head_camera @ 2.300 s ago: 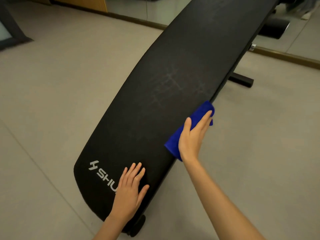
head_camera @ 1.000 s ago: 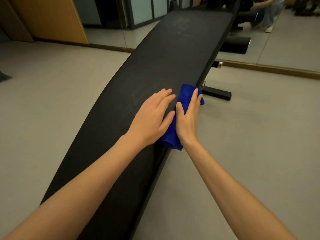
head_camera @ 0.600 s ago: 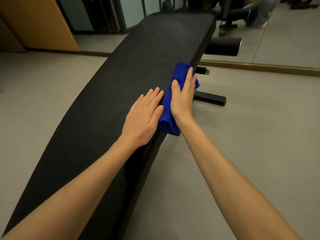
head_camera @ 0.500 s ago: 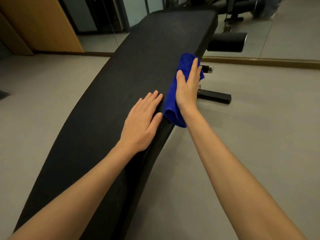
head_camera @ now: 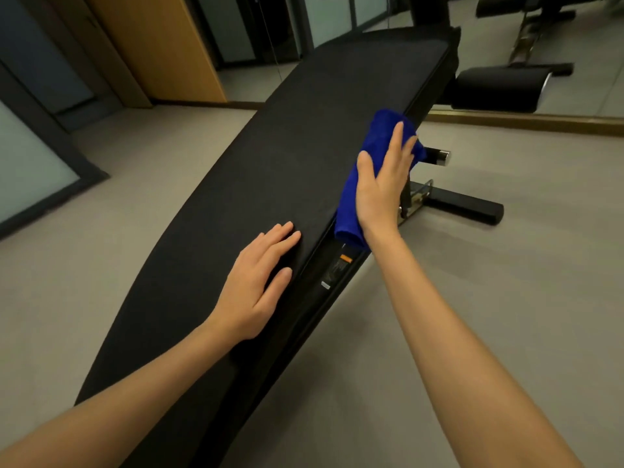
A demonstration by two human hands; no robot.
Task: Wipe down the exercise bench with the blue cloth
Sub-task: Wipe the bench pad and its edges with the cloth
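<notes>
A long, curved black exercise bench (head_camera: 277, 170) runs from the lower left up to the top right. My right hand (head_camera: 383, 184) presses a folded blue cloth (head_camera: 351, 201) against the bench's right side edge, fingers flat over the cloth. My left hand (head_camera: 256, 285) lies flat on the bench top near that same edge, a little below the cloth, fingers apart and holding nothing. Part of the cloth is hidden under my right hand.
The bench's black floor foot (head_camera: 466, 206) and a chrome peg (head_camera: 437, 157) stick out to the right. A black foam roller (head_camera: 499, 89) sits by the mirror wall behind. A wooden panel (head_camera: 158, 49) stands at the back left. Grey floor surrounds the bench.
My right hand has slid the cloth farther up along the bench's right edge. My left hand stays flat on the bench top, now farther below the cloth. The view has shifted, showing the bench's side.
</notes>
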